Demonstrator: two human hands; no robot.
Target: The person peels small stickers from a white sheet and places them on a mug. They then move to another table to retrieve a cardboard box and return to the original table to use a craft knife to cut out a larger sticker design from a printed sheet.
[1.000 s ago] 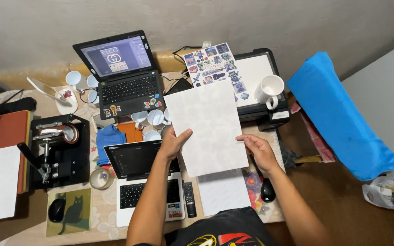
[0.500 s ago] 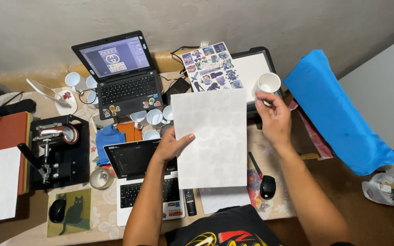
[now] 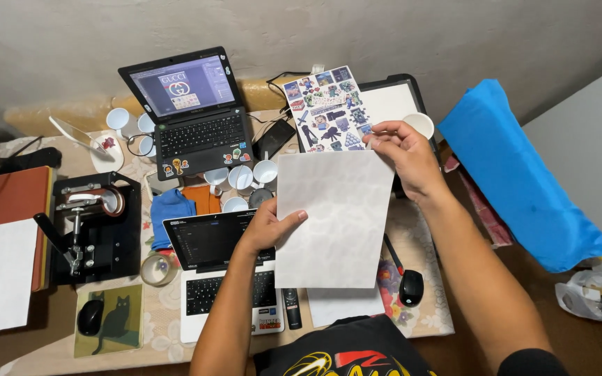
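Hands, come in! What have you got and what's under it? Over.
Left hand grips white sheet at its left edge. Right hand pinches its top right corner. Sheet held above white laptop, cluster of mugs beside it.

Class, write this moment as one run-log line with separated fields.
left hand: holds white sheet at its left edge | right hand: pinches the sheet's top right corner | beneath: white laptop, black mouse

Two laptops sit open: a black one [image 3: 193, 115] and a white one [image 3: 221, 278]. Two computer mice show, one on the cat mousepad [image 3: 90, 317], one beside the paper [image 3: 411, 287]. Roughly eight white mugs [image 3: 266, 171] are scattered about. One mug press [image 3: 92, 226], one tape roll [image 3: 158, 269], one sticker sheet [image 3: 325, 104].
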